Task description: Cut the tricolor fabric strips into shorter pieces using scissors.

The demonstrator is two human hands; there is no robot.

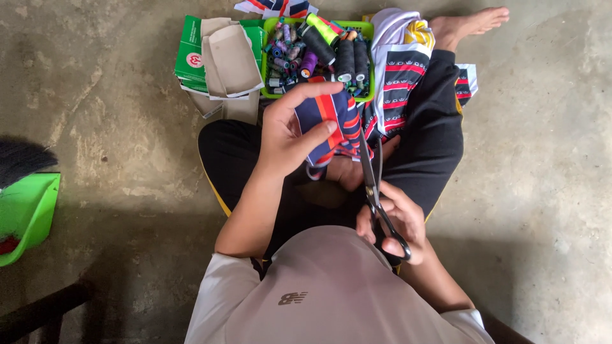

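left hand (287,137) pinches striped cloth (331,121) | right hand (395,220) grips steel scissors (376,191)

concrete floor (542,127) | thread basket (366,28) | green box (188,54) | green dustpan (25,210)

Soft, even daylight fills the scene, moderately bright with no glare. The concrete floor (542,127) is lighter at the top and right, and darkens toward the lower left, where a broad diffuse shadow spreads around the seated person. Shadows are faint and soft-edged. Focus is sharp throughout, without motion blur. The wide lens bends the view slightly at the edges.
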